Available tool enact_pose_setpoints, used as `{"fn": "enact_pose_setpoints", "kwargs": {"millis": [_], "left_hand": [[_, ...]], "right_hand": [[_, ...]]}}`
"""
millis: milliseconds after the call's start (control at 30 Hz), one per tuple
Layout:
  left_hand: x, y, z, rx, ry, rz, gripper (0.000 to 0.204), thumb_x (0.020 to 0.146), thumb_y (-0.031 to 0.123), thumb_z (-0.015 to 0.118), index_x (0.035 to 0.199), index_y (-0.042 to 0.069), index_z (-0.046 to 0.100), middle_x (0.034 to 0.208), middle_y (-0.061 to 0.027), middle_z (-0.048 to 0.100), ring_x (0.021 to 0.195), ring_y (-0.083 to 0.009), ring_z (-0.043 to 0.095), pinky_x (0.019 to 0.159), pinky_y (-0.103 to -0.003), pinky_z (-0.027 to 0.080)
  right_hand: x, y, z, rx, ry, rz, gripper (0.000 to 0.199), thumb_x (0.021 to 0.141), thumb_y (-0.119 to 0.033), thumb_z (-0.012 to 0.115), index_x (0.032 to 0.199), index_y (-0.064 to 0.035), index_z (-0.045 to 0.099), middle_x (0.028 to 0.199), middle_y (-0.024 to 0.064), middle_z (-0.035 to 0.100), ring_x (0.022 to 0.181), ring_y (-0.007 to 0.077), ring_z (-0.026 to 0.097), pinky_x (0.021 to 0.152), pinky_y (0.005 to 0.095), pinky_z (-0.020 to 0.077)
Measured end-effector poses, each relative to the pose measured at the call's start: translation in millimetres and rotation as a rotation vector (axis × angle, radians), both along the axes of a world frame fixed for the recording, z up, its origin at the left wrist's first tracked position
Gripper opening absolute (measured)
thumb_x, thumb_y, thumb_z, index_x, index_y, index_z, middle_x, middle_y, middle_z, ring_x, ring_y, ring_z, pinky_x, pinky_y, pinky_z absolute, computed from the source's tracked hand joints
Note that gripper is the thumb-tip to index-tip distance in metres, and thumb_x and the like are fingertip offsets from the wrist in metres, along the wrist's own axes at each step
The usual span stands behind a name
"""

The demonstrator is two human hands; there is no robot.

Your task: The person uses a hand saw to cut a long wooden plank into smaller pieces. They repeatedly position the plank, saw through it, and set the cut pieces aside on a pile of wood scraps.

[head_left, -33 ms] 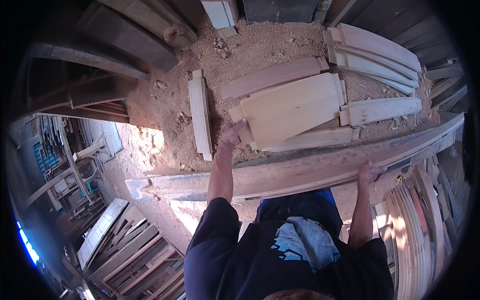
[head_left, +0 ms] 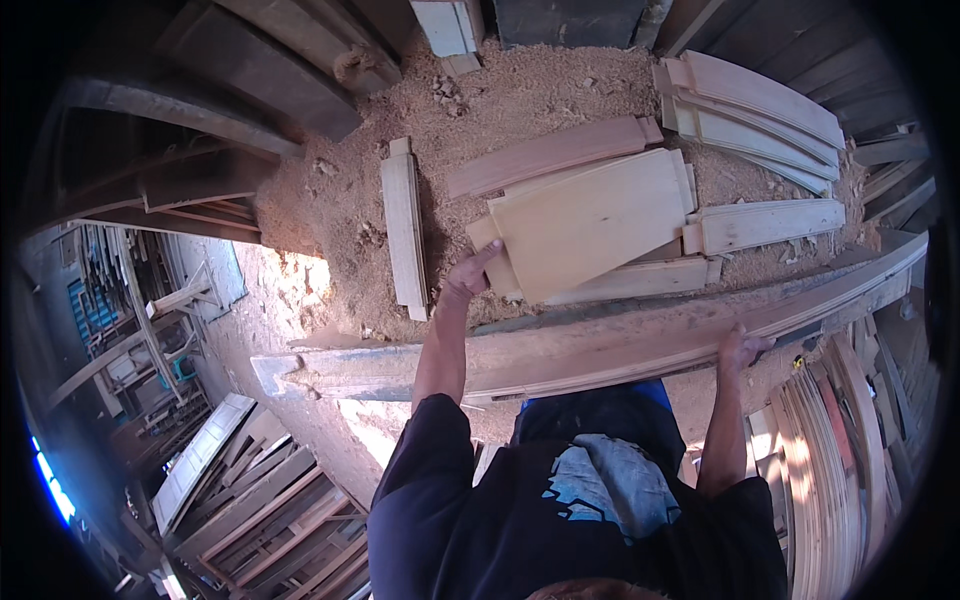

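Left hand (head_left: 465,278) closed on the near corner of a pale wood panel (head_left: 590,222) lying on sawdust-covered boards. Right hand (head_left: 741,349) grasps the long rail (head_left: 600,350). The panel looks stiff, light; best held by its edges.

Sawdust (head_left: 540,95) was spread thickly over the surface. A narrow plank (head_left: 405,235) was laid lengthwise near its left edge, and a stack of curved pale boards (head_left: 760,110) was piled at the far right corner. Dark beams (head_left: 250,60) were seen beyond the far left corner. Framed wooden panels (head_left: 240,490) were stacked on the floor below the left edge.
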State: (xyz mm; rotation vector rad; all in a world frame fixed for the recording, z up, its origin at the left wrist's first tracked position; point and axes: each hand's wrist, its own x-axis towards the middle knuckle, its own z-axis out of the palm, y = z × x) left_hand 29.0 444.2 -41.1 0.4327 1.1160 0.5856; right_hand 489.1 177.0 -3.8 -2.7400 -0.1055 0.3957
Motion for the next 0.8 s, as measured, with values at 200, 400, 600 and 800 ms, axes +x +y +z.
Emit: {"fn": "enact_pose_setpoints", "kwargs": {"millis": [200,400,600,800], "left_hand": [[8,-37,26,0.004,-0.033,-0.164,0.041,0.094,0.011,0.065,0.133,0.0,0.054,0.119,-0.0091,0.067,0.107,-0.0215,0.067,0.089,-0.037,0.057],[-22,-77,42,0.016,-0.12,0.156,0.044,0.092,0.01,0.062,0.134,0.0,0.053,0.119,-0.0099,0.066,0.106,-0.0228,0.068,0.09,-0.037,0.058],[-88,-117,107,0.104,0.108,0.429,0.059,0.085,0.022,0.069,0.136,-0.001,0.049,0.127,-0.0136,0.061,0.115,-0.0277,0.064,0.098,-0.043,0.054],[-130,-116,100,0.204,0.039,0.777,0.064,0.081,0.024,0.071,0.136,0.0,0.05,0.121,-0.0138,0.064,0.112,-0.0328,0.064,0.098,-0.048,0.054]], "right_hand": [[10,-8,-14,-0.039,0.0,0.005,0.095,0.09,-0.02,0.061,0.15,0.0093,-0.007,0.141,0.0421,0.039,0.132,0.0497,0.046,0.112,0.0472,0.0367],[6,8,-8,-0.001,0.081,-0.05,0.089,0.092,-0.022,0.062,0.149,0.0082,-0.001,0.138,0.0409,0.043,0.127,0.0501,0.05,0.11,0.0484,0.0402],[5,11,-6,-0.114,0.075,-0.044,0.093,0.092,-0.023,0.062,0.149,0.0096,-0.004,0.138,0.04,0.044,0.128,0.0488,0.05,0.109,0.0463,0.0399],[10,7,-19,-0.092,0.013,-0.018,0.1,0.091,-0.028,0.062,0.149,0.0102,-0.01,0.14,0.0391,0.044,0.13,0.0485,0.048,0.11,0.0451,0.0377]]}}
